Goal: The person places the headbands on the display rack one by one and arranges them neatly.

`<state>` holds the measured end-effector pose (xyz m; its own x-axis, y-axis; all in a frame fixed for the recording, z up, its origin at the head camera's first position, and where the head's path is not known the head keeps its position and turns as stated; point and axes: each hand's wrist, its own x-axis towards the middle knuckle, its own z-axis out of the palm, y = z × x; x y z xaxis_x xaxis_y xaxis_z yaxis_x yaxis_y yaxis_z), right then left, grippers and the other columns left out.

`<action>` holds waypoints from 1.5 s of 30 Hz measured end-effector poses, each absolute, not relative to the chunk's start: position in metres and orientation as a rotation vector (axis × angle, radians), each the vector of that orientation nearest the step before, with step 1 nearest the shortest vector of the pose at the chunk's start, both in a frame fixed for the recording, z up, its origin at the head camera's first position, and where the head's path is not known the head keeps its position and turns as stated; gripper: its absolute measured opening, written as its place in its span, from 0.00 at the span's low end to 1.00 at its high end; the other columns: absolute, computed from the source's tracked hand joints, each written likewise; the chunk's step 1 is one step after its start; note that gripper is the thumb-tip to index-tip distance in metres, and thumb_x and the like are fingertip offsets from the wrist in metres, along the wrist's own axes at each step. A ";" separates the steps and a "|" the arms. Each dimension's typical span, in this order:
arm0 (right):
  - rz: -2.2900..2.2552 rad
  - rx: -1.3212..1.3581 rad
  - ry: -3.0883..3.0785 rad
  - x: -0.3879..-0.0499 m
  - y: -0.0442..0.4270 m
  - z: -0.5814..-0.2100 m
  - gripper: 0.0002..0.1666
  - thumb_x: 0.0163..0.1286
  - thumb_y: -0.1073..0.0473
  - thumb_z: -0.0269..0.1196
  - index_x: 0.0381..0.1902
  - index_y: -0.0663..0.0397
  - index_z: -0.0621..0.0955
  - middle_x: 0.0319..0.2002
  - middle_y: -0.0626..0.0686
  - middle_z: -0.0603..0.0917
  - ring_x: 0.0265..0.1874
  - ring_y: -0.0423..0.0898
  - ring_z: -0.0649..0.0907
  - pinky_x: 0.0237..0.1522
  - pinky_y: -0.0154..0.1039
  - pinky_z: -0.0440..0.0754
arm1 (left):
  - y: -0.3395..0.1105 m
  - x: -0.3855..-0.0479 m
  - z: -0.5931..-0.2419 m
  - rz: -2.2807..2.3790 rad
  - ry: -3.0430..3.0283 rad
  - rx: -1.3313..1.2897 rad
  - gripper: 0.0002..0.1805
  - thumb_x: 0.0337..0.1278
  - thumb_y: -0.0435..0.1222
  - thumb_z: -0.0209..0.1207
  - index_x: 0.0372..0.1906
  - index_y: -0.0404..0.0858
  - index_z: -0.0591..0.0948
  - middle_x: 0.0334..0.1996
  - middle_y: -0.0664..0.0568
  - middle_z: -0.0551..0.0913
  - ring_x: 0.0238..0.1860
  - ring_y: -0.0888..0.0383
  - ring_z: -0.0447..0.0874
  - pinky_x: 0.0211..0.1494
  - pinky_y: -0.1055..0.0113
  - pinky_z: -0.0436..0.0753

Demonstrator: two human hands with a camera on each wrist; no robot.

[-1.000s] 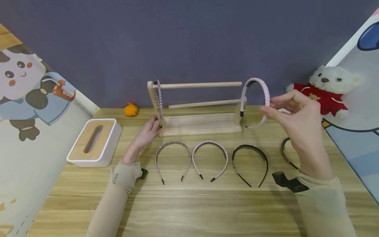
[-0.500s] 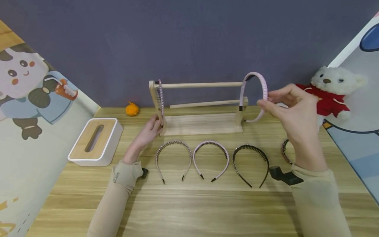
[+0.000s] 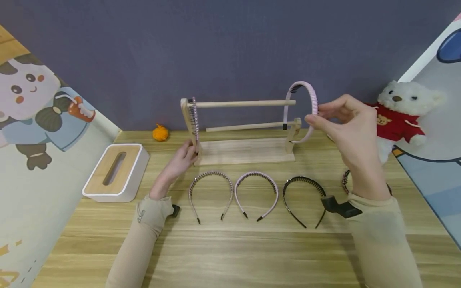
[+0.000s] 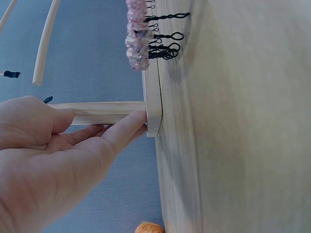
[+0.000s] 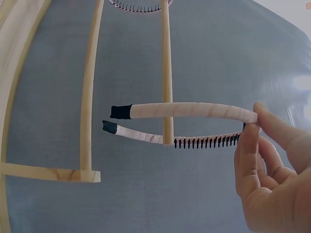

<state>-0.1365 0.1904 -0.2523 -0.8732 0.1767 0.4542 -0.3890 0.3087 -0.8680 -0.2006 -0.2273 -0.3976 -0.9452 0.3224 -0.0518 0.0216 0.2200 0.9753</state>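
Observation:
My right hand [image 3: 354,136] pinches a pale pink wrapped headband [image 3: 312,98] between thumb and fingers, upright at the right end of the rack's upper rod [image 3: 248,103]. In the right wrist view the rod's free end [image 5: 167,131] lies between the two arms of the headband [image 5: 194,110]. At the left, my left hand [image 3: 179,162] holds the wooden rack's left post [image 3: 188,120]; in the left wrist view the thumb and fingers [image 4: 124,128] are round the post [image 4: 107,111]. A beaded pink headband [image 3: 195,120] hangs on the upper rod beside that post.
On the table [image 3: 230,256], in front of the rack, lie a beaded headband [image 3: 210,173], a pink one [image 3: 256,173], a black one [image 3: 304,178] and a partly covered one [image 3: 345,182]. A tissue box [image 3: 135,176], an orange ball [image 3: 160,133] and a teddy bear [image 3: 396,116] stand around.
My right hand has moved left and slightly up with the pink headband, bringing it from beside the rack to around the upper rod's right end. The left hand has stayed at the post.

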 end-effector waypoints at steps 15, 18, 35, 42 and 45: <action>1.848 0.385 -1.939 -0.148 0.172 -0.250 0.12 0.58 0.74 0.80 0.38 0.66 0.88 0.32 0.51 0.92 0.30 0.43 0.88 0.30 0.27 0.86 | -0.227 -0.203 -0.401 1.799 2.250 0.328 0.29 0.90 0.32 0.30 0.82 0.20 0.45 0.78 0.22 0.52 0.82 0.32 0.52 0.84 0.46 0.63; 1.852 0.408 -1.938 -0.150 0.168 -0.249 0.11 0.59 0.74 0.79 0.37 0.66 0.88 0.32 0.51 0.92 0.30 0.43 0.87 0.32 0.27 0.89 | -0.228 -0.203 -0.400 1.799 2.248 0.319 0.28 0.90 0.32 0.30 0.82 0.20 0.45 0.78 0.22 0.52 0.82 0.32 0.52 0.84 0.46 0.63; 1.749 0.443 -2.074 -0.159 0.137 -0.248 0.11 0.61 0.70 0.80 0.39 0.62 0.88 0.33 0.50 0.91 0.32 0.46 0.88 0.34 0.30 0.87 | -0.230 -0.203 -0.401 1.800 2.249 0.344 0.24 0.90 0.32 0.31 0.74 0.18 0.54 0.70 0.22 0.59 0.80 0.32 0.55 0.84 0.47 0.63; 1.686 0.476 -2.138 -0.164 0.126 -0.248 0.12 0.62 0.67 0.81 0.40 0.61 0.88 0.33 0.51 0.90 0.33 0.48 0.87 0.35 0.32 0.87 | -0.230 -0.205 -0.401 1.782 2.265 0.339 0.26 0.91 0.33 0.31 0.78 0.18 0.52 0.73 0.22 0.59 0.80 0.33 0.56 0.83 0.47 0.65; 1.696 0.487 -2.145 -0.165 0.122 -0.248 0.12 0.62 0.68 0.81 0.39 0.61 0.87 0.33 0.51 0.90 0.33 0.48 0.87 0.36 0.32 0.88 | -0.230 -0.205 -0.402 1.770 2.274 0.328 0.27 0.91 0.33 0.31 0.81 0.20 0.49 0.75 0.23 0.59 0.80 0.33 0.57 0.83 0.47 0.66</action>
<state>-0.1654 0.1218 -0.2484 -0.8751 -0.0444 0.4820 -0.4793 0.2190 -0.8499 -0.2054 -0.2302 -0.4021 -0.9458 0.3207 -0.0514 0.0290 0.2410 0.9701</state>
